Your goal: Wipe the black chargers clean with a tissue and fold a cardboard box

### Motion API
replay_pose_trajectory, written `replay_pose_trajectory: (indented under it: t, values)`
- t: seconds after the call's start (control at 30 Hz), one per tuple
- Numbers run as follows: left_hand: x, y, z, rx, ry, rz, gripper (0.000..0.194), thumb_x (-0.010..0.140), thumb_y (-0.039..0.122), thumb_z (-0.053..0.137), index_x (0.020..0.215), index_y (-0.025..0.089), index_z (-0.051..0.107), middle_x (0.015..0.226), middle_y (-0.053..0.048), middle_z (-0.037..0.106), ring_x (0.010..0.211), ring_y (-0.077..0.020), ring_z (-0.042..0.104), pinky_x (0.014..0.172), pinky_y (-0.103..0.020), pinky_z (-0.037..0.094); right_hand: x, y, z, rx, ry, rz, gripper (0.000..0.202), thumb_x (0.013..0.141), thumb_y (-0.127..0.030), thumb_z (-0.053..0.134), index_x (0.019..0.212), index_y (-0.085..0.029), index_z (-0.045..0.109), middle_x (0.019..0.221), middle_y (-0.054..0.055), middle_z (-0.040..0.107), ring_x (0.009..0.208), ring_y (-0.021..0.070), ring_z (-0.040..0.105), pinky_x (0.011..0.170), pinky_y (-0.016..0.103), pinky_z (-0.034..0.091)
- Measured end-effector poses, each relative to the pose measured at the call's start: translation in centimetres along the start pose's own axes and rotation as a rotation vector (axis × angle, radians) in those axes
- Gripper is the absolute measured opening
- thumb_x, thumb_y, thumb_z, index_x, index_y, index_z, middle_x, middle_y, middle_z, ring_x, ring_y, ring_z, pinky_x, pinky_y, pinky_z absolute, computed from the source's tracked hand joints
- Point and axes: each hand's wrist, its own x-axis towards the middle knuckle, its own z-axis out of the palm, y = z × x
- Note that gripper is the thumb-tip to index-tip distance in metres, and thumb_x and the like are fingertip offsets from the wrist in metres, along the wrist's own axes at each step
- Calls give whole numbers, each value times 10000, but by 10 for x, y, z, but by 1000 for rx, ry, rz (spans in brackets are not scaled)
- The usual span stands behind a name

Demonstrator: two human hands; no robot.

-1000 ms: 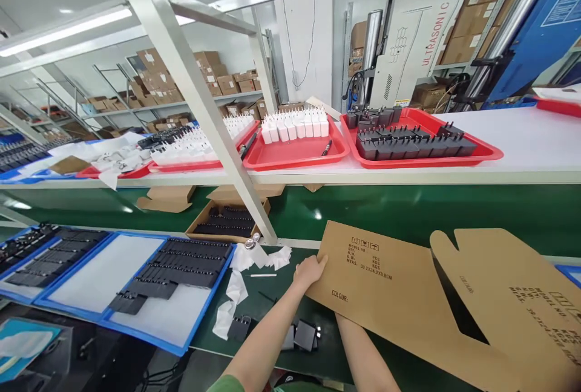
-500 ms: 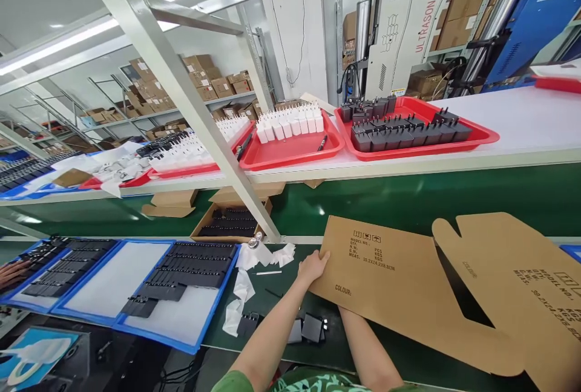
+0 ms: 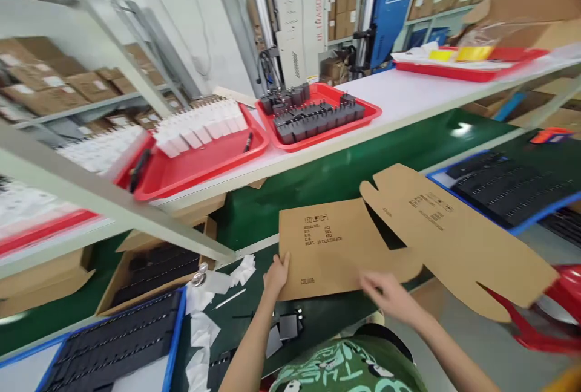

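A flat, unfolded cardboard box (image 3: 336, 259) with printed text lies tilted over the dark green bench, its cut flaps stretching to the right. My left hand (image 3: 276, 275) grips its left edge, thumb on the printed face and fingers behind. In front of the sheet's lower edge is my right hand (image 3: 385, 292), smeared by motion; whether it touches the cardboard I cannot make out. Close to my left forearm, small black adapter-like pieces (image 3: 288, 326) lie on the bench.
Crumpled white tissue (image 3: 203, 330) lies left of my left arm, with a blue-edged tray (image 3: 180, 313) of black parts beyond. Above runs a shelf with red trays (image 3: 200, 171) of white and black adapter-like pieces. Another blue-edged tray (image 3: 515, 228) stands right of the cardboard.
My view has turned to the right. My right hand, hidden beneath the cardboard before, is now out in front of it. My left hand keeps hold of the left edge.
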Motion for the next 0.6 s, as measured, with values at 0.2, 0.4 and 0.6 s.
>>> replay_pose_trajectory:
  t: [0.2, 0.4, 0.6]
  values:
    - [2, 1, 9, 32, 51, -9, 433, 974, 468, 571, 1281, 164, 572, 1219, -104, 636, 1061, -239, 644, 944, -483, 531, 69, 33, -27, -271, 382, 176, 372, 1012, -397, 513, 1282, -158, 601, 1377, 121, 549, 1303, 275, 515, 1099, 537, 422]
    - [-7, 8, 18, -65, 238, -49, 503, 972, 484, 563, 1371, 181, 517, 1338, -124, 580, 1195, -283, 587, 1038, -548, 461, 66, 56, -6, -394, 415, 176, 422, 1001, -403, 533, 1352, -170, 562, 1447, 108, 492, 1351, 313, 465, 1129, 570, 388]
    - [-37, -3, 32, -184, 368, -150, 511, 960, 409, 603, 1412, 200, 487, 1511, -132, 434, 1363, -335, 449, 1113, -606, 380, 38, 85, -15, -358, 420, 385, 516, 953, -390, 621, 1411, -187, 497, 1532, 133, 394, 1408, 335, 391, 1154, 614, 331]
